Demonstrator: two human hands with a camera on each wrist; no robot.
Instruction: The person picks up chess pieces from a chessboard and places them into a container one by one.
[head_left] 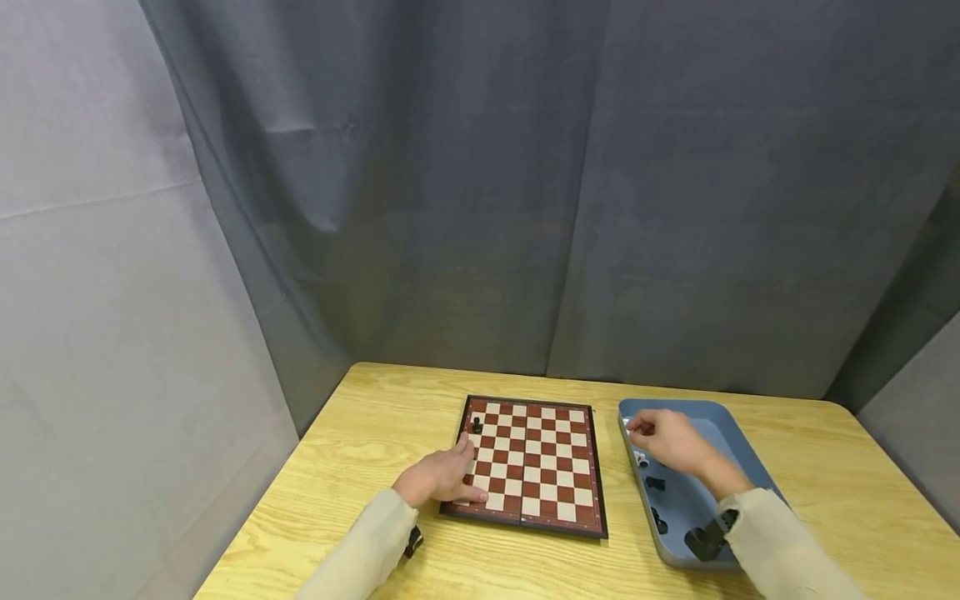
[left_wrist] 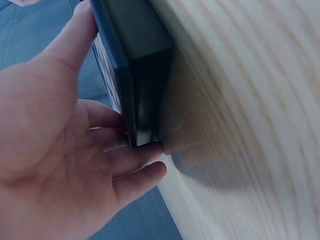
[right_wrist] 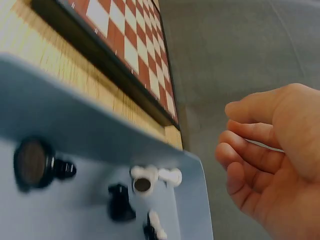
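Observation:
A red-and-white chessboard with a dark frame lies on the table. One small black chess piece stands near its far left corner. My left hand rests at the board's left edge, thumb over the playing surface. In the left wrist view, its loosely bent fingers touch the board's dark side and reach down to the tabletop. Above the left side of a blue-grey tray hovers my right hand, its fingers loosely curled. Nothing shows between thumb and fingers in the right wrist view.
Several black and white chess pieces lie in the tray, among them a white piece and a black piece. The wooden table runs back to a dark grey curtain. A pale curtain hangs on the left.

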